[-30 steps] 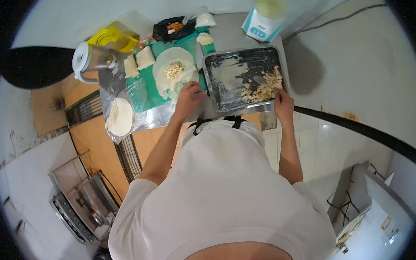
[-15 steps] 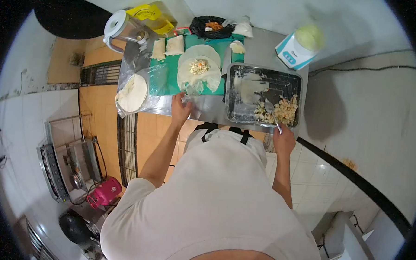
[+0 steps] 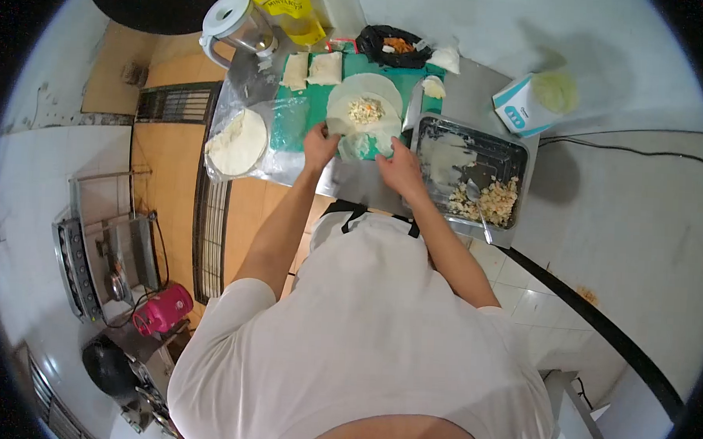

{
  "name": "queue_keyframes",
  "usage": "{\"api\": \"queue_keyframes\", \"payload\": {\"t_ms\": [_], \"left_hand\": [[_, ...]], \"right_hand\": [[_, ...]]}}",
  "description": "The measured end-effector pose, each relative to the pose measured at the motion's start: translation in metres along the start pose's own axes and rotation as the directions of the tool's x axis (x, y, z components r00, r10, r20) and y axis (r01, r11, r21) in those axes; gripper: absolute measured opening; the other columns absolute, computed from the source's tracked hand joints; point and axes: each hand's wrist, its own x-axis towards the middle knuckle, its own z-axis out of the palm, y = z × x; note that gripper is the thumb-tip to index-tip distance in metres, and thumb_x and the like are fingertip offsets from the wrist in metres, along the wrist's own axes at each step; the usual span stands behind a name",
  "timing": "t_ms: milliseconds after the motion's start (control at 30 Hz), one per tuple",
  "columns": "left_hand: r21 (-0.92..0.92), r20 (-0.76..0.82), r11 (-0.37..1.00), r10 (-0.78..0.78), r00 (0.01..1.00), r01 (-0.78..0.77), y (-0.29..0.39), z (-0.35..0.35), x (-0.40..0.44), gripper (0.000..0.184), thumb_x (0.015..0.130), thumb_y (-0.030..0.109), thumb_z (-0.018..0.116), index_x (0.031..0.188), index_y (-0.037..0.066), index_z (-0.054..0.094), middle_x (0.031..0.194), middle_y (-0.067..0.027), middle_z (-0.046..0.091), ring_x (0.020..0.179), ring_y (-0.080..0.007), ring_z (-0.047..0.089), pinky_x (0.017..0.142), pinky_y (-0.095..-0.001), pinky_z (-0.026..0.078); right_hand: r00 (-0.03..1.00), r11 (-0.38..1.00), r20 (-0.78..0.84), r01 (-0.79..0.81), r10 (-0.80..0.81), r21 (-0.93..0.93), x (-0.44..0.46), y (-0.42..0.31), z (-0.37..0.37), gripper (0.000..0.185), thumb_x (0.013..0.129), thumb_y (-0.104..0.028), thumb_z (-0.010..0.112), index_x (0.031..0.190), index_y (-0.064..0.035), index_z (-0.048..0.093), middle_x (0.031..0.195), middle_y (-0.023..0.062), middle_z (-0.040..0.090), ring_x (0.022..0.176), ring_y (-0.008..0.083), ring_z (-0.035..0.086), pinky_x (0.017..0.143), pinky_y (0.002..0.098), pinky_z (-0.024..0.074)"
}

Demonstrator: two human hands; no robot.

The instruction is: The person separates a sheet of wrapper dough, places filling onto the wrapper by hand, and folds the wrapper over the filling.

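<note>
Both hands are at the near edge of a round pale wrapper with a mound of diced filling on it, lying on a green mat. My left hand pinches the wrapper's lower left edge. At its lower right edge, my right hand has its fingers closed on the wrapper. The near part of the wrapper is thin and torn-looking, with green showing through. To the right, a spoon rests in a dark metal tray beside loose filling.
A stack of round wrappers lies on plastic at the left. Two folded pieces, a blender jug, a yellow pouch and a black bag sit behind. A white-and-blue appliance stands back right.
My right hand has let go of the spoon, leaving it in the tray, and moved left to the wrapper. My left hand has moved up to the wrapper's edge. The camera view has shifted.
</note>
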Motion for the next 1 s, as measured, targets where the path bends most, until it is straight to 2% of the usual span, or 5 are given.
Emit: {"api": "queue_keyframes", "payload": {"t_ms": [200,400,500,700,1000], "left_hand": [[0.05,0.145,0.993,-0.116,0.983,0.11,0.012,-0.021,0.024,0.041,0.072,0.027,0.074,0.099,-0.004,0.072,0.084,-0.0168,0.073,0.078,-0.0297,0.071,0.074,-0.0379,0.055],[-0.08,0.384,0.992,-0.056,0.921,0.093,0.007,-0.028,0.042,0.035,0.072,0.026,0.074,0.092,-0.003,0.071,0.086,-0.0184,0.071,0.081,-0.0337,0.069,0.075,-0.0397,0.054],[0.028,0.158,0.975,0.215,0.964,-0.222,0.003,-0.025,0.042,0.042,0.074,0.024,0.073,0.106,-0.002,0.067,0.1,-0.0211,0.065,0.092,-0.0381,0.064,0.081,-0.0443,0.053],[0.197,0.086,0.952,0.22,0.972,-0.233,0.016,-0.027,0.044,0.044,0.076,0.022,0.068,0.115,0.002,0.061,0.108,-0.0196,0.059,0.1,-0.0402,0.06,0.083,-0.0501,0.052],[0.171,0.008,0.97,0.174,0.985,-0.173,0.011,-0.011,0.048,0.02,0.075,0.018,0.066,0.092,0.007,0.069,0.101,-0.0161,0.064,0.099,-0.0378,0.061,0.081,-0.0483,0.052]], "right_hand": [[0.943,0.981,-0.312,-0.16,0.119,-0.108,0.05,0.007,0.054,0.072,0.084,-0.022,0.067,0.143,0.0063,0.037,0.137,0.0323,0.046,0.13,0.0455,0.044,0.107,0.0475,0.0395],[0.872,0.913,-0.346,-0.397,0.346,-0.089,0.071,-0.014,0.056,0.07,0.084,-0.022,0.067,0.141,0.0059,0.038,0.134,0.0304,0.049,0.123,0.0466,0.05,0.104,0.0486,0.0434],[0.869,0.89,-0.34,-0.428,0.358,-0.157,0.076,-0.017,0.052,0.062,0.085,-0.023,0.067,0.135,0.0051,0.044,0.129,0.0302,0.052,0.118,0.0457,0.054,0.099,0.0499,0.0467],[0.88,0.823,-0.405,-0.411,0.246,-0.392,0.092,-0.023,0.048,0.045,0.086,-0.022,0.066,0.121,0.0032,0.053,0.12,0.0294,0.057,0.105,0.0459,0.062,0.087,0.0518,0.0528],[0.889,0.799,-0.387,-0.411,0.245,-0.439,0.119,0.004,0.041,0.034,0.083,-0.019,0.067,0.107,0.0035,0.062,0.105,0.0254,0.068,0.096,0.0416,0.069,0.08,0.0492,0.0574]]}}
